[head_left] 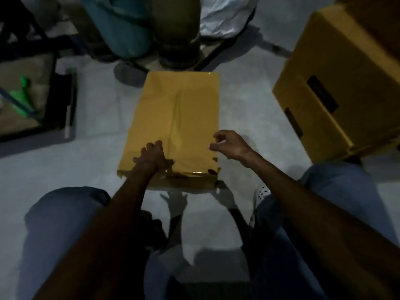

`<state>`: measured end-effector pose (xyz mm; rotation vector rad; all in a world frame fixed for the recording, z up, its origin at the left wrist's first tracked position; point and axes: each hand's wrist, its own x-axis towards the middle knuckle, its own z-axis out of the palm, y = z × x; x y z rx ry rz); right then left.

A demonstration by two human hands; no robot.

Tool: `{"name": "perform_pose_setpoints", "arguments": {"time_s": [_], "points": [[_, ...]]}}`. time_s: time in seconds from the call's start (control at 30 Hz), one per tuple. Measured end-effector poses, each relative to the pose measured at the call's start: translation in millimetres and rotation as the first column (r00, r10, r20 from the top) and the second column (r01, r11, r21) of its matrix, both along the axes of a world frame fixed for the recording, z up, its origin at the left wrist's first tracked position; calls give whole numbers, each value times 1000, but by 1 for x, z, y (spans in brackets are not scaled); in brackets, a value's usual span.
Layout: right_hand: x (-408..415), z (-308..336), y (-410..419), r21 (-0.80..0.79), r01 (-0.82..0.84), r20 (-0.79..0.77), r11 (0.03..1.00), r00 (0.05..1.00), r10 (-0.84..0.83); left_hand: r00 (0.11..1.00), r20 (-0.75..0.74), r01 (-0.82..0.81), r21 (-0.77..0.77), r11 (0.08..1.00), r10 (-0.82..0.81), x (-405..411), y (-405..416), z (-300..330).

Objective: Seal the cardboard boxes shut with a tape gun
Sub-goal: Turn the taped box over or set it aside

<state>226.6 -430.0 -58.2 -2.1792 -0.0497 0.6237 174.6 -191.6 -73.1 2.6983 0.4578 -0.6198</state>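
A flat yellow-brown cardboard box (pixel 177 126) is seen lying on the pale floor (pixel 249 109), straight ahead of the knees, long axis running away from the camera. Its top is closed; a glossy strip of clear tape (pixel 179 109) is laid lengthwise down the centre seam, with wrinkles and glare at the near edge, where the tape is folded over the front face. The left hand (pixel 151 156) is pressed flat on the box top near the front left, fingers spread, nothing gripped. The right hand (pixel 229 144) is held just above the box's right edge, fingers loosely curled and part open, nothing seen between them. A second, larger cardboard box (pixel 337 83) is tilted at the right, well apart. The picture is dim and blurred.
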Motion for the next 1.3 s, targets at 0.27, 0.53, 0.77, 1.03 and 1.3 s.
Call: {"name": "perform_pose_setpoints", "arguments": {"time_s": [0.27,0.53,0.77,1.03,1.3], "points": [[17,-107,32,-175,175,-193,969,959,-208,901,21,-433,-1,901,433,5,80,-95],[-5,-163,47,52,525,-343,849,808,-479,795,18,-596,-160,787,606,6,128,-122],[3,-155,14,-58,607,-213,792,768,-604,814,-131,-563,-420,712,566,-2,104,-125],[21,-104,-32,-92,577,-25,812,814,-581,803,16,-453,-633,628,596,2,55,-104],[27,-45,-125,-76,633,73,770,774,-629,890,106,-263,-674,690,443,30,-15,-68]]}}
